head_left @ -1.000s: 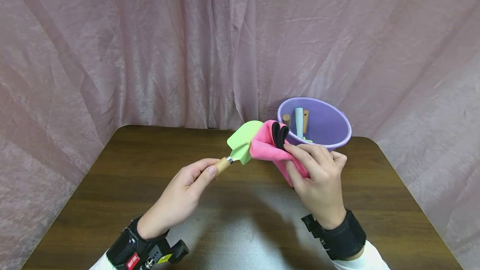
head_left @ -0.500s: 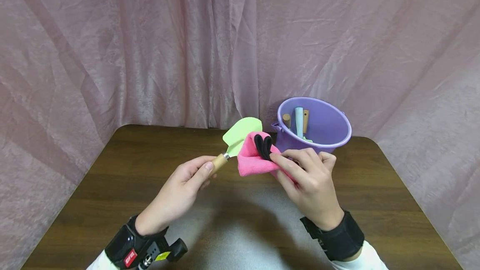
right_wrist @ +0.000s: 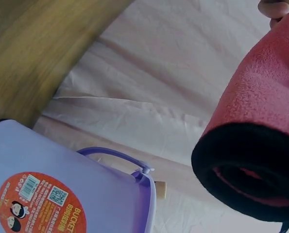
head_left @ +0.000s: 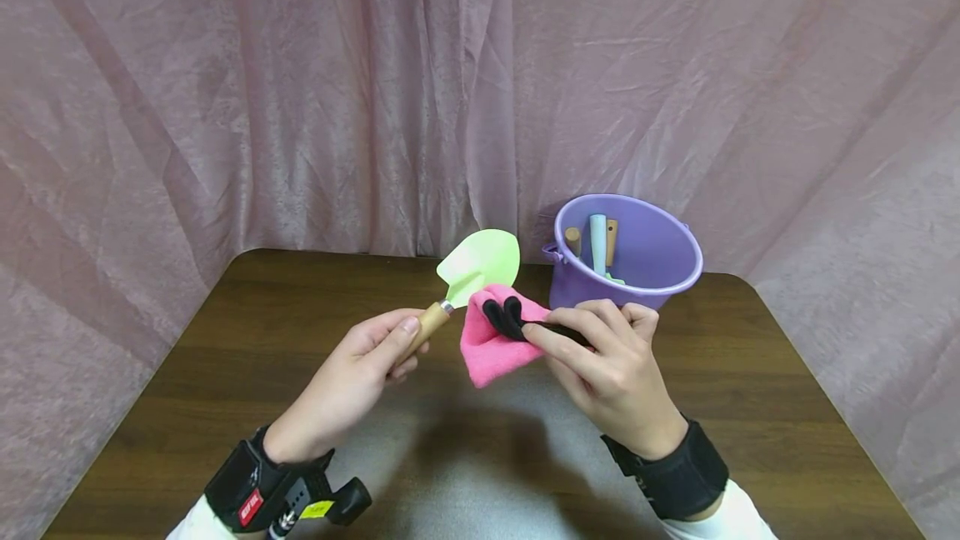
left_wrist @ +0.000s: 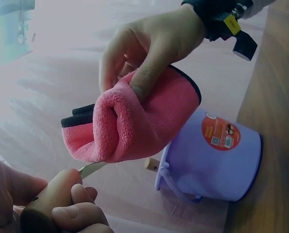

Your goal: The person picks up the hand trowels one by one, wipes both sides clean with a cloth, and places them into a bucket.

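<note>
My left hand (head_left: 348, 382) grips the wooden handle of a small trowel (head_left: 486, 255), whose light green blade points up and away. A folded pink cloth (head_left: 487, 354) with black edging is pinched between the thumb and fingers of my right hand (head_left: 618, 369). The cloth overlaps the lower right part of the blade in the head view; whether they touch is hard to tell there. From the left wrist, the cloth (left_wrist: 159, 121) hides nearly all the blade beyond the handle (left_wrist: 61, 194). In the right wrist view, the cloth's rolled black edge (right_wrist: 241, 170) faces the camera.
Behind my right hand a purple bucket (head_left: 652, 252) stands on the brown wooden table (head_left: 247, 315). Inside it are a light blue handle (head_left: 597, 244) and wooden handles (head_left: 611, 242). Its side carries a red label (left_wrist: 222, 133). A pink curtain (head_left: 375, 107) hangs behind the table.
My right hand has brought the cloth left and lower, down along the trowel blade, uncovering more of the blade. The trowel has shifted slightly left. The bucket has not moved.
</note>
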